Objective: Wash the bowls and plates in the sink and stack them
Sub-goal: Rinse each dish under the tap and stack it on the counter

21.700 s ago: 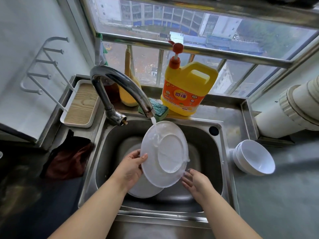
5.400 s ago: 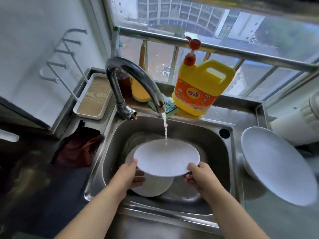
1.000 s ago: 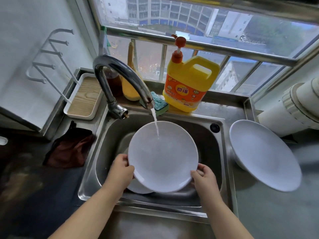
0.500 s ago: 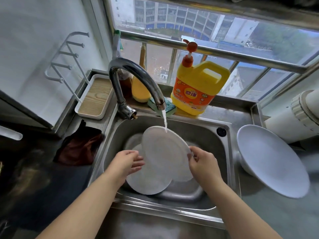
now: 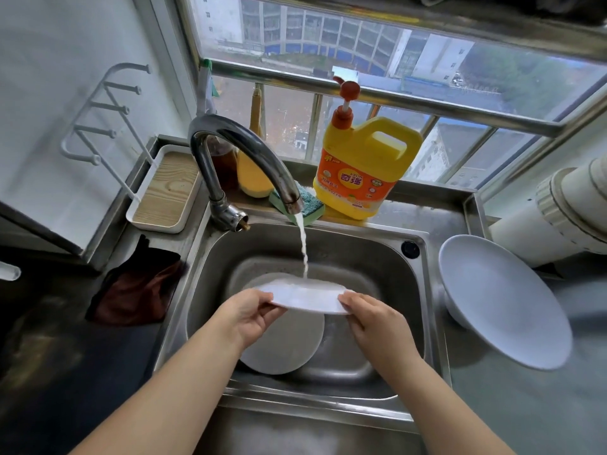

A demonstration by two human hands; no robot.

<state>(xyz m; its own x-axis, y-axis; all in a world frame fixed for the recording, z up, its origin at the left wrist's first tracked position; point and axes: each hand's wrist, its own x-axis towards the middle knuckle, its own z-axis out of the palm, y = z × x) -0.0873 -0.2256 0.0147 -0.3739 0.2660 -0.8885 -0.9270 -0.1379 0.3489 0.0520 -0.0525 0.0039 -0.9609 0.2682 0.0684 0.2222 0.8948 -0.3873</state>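
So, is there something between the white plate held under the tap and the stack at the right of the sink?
Nothing visible. Both hands hold the white plate above the steel sink; only its low right rim separates it from the white stack on the counter.

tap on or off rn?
On. A white stream of water runs from the faucet spout onto the plate held over the sink.

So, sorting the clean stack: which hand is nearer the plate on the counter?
Right. The right hand grips the plate being rinsed, closer to the counter plate; the left hand is farther.
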